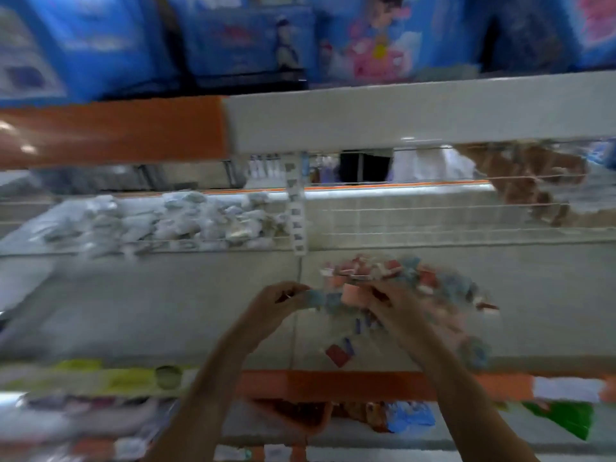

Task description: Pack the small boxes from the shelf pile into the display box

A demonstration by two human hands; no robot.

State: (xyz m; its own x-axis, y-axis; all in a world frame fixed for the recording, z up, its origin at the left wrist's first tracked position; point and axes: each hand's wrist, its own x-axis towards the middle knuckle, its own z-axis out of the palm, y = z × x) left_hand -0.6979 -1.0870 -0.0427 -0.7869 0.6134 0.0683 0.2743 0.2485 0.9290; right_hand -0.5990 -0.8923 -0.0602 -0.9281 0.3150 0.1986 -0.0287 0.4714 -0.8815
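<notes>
Two bare hands meet over a grey shelf (133, 311) in a shop aisle, the frame smeared by motion. The left hand (283, 296) curls its fingers around a short row of small boxes (328, 301), pale blue and salmon, and the right hand (388, 300) closes on the same row from the other end, so that both grips pinch the stack between them. Just behind and to the right lies the pile (410, 278) of loose boxes, red, pink and blue, spread across the shelf; a few strays (340, 353) sit nearer the front edge. A wire divider (433, 221) and a heap of pale packets (166, 218) fill the shelf behind.

The step in hand appears to be gathering and squaring up a handful lifted from the pile. No display box can be made out with any certainty; a dark reddish shape (293, 415) below the shelf lip, between the forearms, may be it, but blur prevents saying so. The next move likely calls for keeping the row pressed end to end while carrying it to the display box and lowering it in without spilling.
</notes>
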